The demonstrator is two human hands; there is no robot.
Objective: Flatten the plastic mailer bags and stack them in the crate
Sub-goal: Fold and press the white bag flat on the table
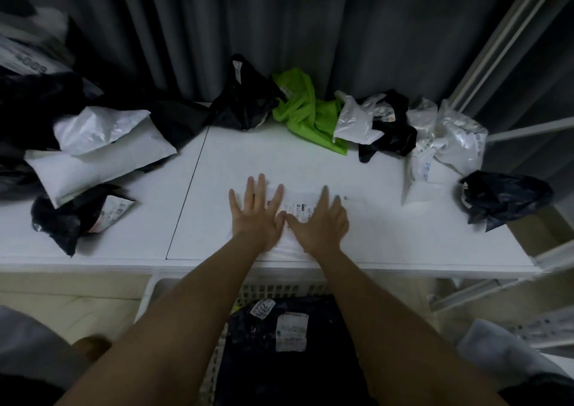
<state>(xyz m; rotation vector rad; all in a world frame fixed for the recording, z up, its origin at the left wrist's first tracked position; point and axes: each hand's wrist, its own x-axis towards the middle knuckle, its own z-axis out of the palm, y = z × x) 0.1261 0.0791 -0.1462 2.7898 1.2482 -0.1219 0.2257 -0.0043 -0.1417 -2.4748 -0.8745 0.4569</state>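
Note:
A white mailer bag [302, 202] with a printed label lies flat on the white table [217, 163], near its front edge. My left hand [259, 216] and my right hand [323, 219] press down on it side by side, fingers straight and spread, thumbs nearly touching. Below the table edge stands a white lattice crate [279, 289]. In it lies a flattened black mailer [292, 353] with white labels, partly hidden by my forearms.
Crumpled mailers ring the table: white ones [102, 144] and a black one [74, 216] at left, black [245, 101], green [307, 110] and white [357, 119] at the back, white [447, 144] and dark [503, 197] at right. A grey curtain hangs behind; a metal frame stands at right.

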